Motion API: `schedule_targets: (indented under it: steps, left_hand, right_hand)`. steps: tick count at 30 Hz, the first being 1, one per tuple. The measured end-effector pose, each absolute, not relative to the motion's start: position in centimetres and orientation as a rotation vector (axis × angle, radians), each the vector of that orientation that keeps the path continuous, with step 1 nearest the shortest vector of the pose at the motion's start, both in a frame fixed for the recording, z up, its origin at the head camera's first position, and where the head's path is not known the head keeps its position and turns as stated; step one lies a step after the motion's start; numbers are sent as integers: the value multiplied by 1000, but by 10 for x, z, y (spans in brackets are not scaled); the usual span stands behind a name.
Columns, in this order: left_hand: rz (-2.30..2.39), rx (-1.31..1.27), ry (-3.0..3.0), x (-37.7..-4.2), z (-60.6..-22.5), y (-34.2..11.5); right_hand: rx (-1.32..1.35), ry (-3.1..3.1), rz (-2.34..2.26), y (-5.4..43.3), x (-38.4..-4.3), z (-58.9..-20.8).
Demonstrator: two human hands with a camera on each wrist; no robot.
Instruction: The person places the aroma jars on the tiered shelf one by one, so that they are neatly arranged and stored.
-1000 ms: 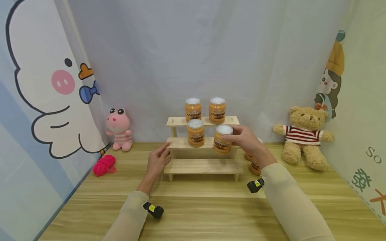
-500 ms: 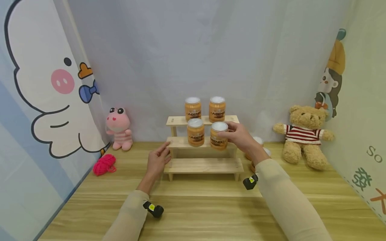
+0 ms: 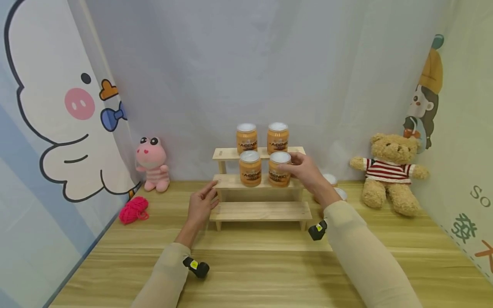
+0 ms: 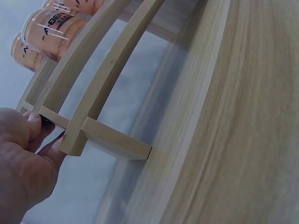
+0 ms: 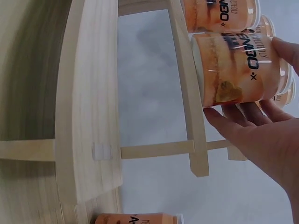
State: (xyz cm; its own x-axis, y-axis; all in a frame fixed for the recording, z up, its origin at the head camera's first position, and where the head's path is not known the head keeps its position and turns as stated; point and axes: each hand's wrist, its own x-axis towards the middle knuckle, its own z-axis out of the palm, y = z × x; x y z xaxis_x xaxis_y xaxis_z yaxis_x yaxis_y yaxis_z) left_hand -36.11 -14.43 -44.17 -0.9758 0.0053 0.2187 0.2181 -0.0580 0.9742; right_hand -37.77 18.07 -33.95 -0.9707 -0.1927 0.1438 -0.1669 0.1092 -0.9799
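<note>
A three-tier wooden display stand (image 3: pixel 262 210) stands mid-table. My right hand (image 3: pixel 308 173) grips an orange jar (image 3: pixel 279 174) with a white lid, upright at the right part of the middle shelf. In the right wrist view, the thumb and fingers lie around this jar (image 5: pixel 238 70), whose base is right at the shelf edge. Left of it on the same shelf is a second jar (image 3: pixel 250 170). Two like jars, left (image 3: pixel 246 139) and right (image 3: pixel 277 139), sit on the top shelf. My left hand (image 4: pixel 28 158) holds the stand's left end by the middle shelf.
More jars stand on the table right of the stand, partly behind my right arm; one shows a white lid (image 3: pixel 340 193). A teddy bear (image 3: pixel 390 175) sits at right. At left are a pink plush toy (image 3: pixel 154 164) and pink yarn (image 3: pixel 133 210). A curtain hangs behind.
My right hand has moved the jar slightly left and back, from in front of the middle shelf to beside the other jar there. The left hand has stayed on the stand.
</note>
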Motion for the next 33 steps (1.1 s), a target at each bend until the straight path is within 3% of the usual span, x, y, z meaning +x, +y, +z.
schedule_targets:
  steps: [33]
  left_hand:
    - [-2167, -247, -2030, -361, -443, -144]
  right_hand:
    - [-333, 2304, -2066, 193, -377, -339]
